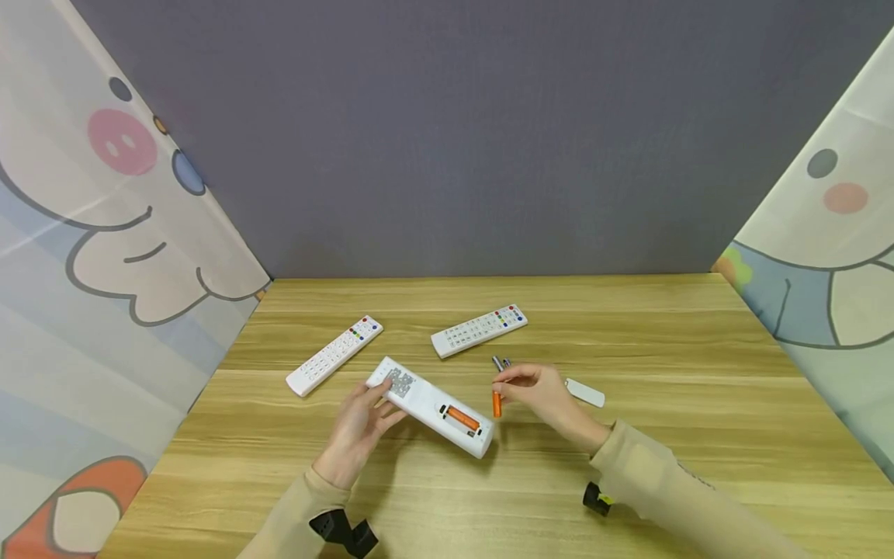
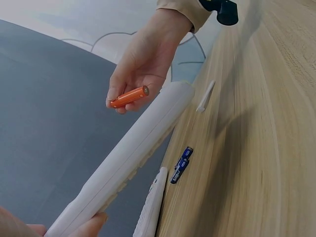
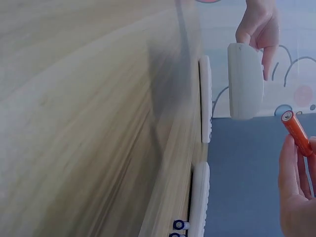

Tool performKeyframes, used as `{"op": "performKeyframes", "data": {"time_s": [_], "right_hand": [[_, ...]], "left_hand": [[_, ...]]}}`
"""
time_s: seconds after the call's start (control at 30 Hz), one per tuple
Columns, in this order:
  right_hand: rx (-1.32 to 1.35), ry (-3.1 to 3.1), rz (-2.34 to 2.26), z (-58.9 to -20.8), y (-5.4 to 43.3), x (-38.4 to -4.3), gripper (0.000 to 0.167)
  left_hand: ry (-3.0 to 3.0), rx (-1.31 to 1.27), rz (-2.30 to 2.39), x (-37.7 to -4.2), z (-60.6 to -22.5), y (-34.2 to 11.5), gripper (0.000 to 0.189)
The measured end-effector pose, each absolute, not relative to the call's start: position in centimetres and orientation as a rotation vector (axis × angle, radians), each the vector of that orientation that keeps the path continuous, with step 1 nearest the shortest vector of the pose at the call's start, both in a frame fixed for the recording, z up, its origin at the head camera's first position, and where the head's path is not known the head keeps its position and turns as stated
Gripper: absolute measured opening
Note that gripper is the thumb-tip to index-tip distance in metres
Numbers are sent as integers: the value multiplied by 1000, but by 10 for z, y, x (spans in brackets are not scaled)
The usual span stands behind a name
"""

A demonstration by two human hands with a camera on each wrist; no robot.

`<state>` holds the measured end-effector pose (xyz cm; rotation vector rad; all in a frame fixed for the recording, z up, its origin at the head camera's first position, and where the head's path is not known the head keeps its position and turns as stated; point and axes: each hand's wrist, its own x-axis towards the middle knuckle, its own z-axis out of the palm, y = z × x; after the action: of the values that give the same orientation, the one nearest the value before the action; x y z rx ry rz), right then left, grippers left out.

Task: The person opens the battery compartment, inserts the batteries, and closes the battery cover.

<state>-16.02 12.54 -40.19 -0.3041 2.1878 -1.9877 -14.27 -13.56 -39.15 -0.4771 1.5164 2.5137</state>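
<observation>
My left hand (image 1: 358, 435) grips a white remote control (image 1: 427, 404) by one end, its back turned up and raised off the table. Its battery compartment is uncovered, with one orange battery (image 1: 463, 418) lying in it and a slot visible beside it. Just off the remote's far end, my right hand (image 1: 548, 394) pinches a second orange battery (image 2: 129, 97) between thumb and fingers. That battery is apart from the remote. In the left wrist view the remote shows edge-on, so its compartment is hidden there.
Two blue batteries (image 2: 181, 165) lie on the wooden table (image 1: 698, 373) behind my right hand. A white battery cover (image 1: 585, 392) rests to the right. Two more white remotes lie buttons up, one at the left (image 1: 335, 355), another at the back (image 1: 479, 331).
</observation>
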Motion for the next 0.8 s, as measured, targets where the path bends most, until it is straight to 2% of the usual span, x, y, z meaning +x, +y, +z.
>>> {"op": "performKeyframes", "data": {"time_s": [0.8], "right_hand": [[-203, 2178, -1838, -402, 121, -155, 35]], "left_hand": [[1481, -459, 2523, -142, -388, -133, 34]]}}
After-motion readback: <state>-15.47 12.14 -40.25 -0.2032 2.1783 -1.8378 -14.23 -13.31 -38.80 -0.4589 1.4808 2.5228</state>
